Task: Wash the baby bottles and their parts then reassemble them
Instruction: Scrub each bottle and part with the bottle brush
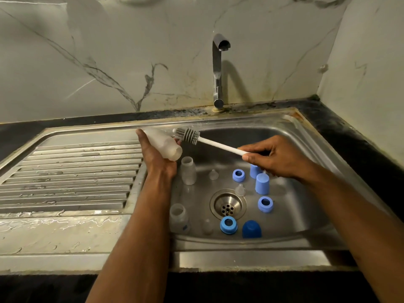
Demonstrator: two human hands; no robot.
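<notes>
Two bottles [188, 173] upright in sink [284, 125] | left hand [157, 156] grips bottle [162, 143] | right hand [277, 158] pinches brush [188, 136]

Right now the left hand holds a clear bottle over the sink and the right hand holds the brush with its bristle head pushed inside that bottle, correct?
Not quite. In the head view the left hand does hold the clear bottle over the sink, and the right hand holds the brush, but its bristle head is outside the bottle, beside it.
</notes>
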